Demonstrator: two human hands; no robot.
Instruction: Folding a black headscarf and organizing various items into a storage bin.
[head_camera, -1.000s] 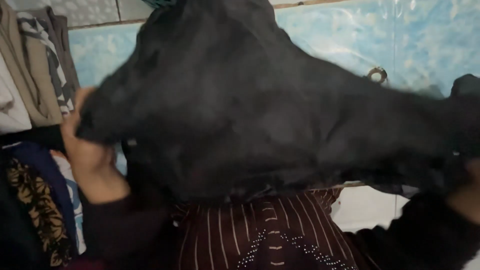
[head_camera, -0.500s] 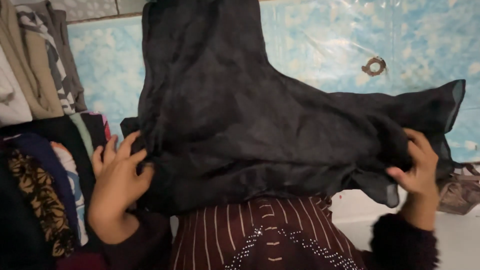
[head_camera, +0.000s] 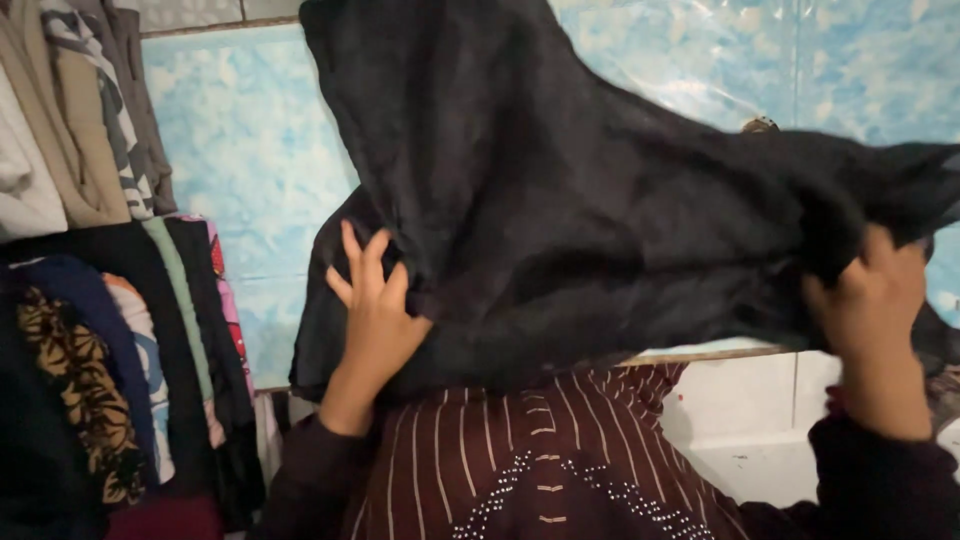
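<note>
I hold the thin black gauzy cloth (head_camera: 600, 210) up in front of the blue mottled wall (head_camera: 250, 150). My right hand (head_camera: 870, 300) is closed on its bunched edge; my left hand (head_camera: 375, 300) presses flat, fingers spread, gripping nothing. I judge it best to pull evenly, because this soft fabric creases. Folded clothes (head_camera: 90, 200) are stacked at left, and a maroon striped garment (head_camera: 530, 460) lies below.

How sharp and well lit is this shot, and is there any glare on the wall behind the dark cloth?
Head view: dim, soft indoor light; the sheer black fabric reads as a dark mass with faint folds. The left hand is fairly sharp, the right hand slightly smeared. Glossy streaks of glare cross the blue mottled plastic wall sheet. The hanging folded clothes sink into shadow.
</note>
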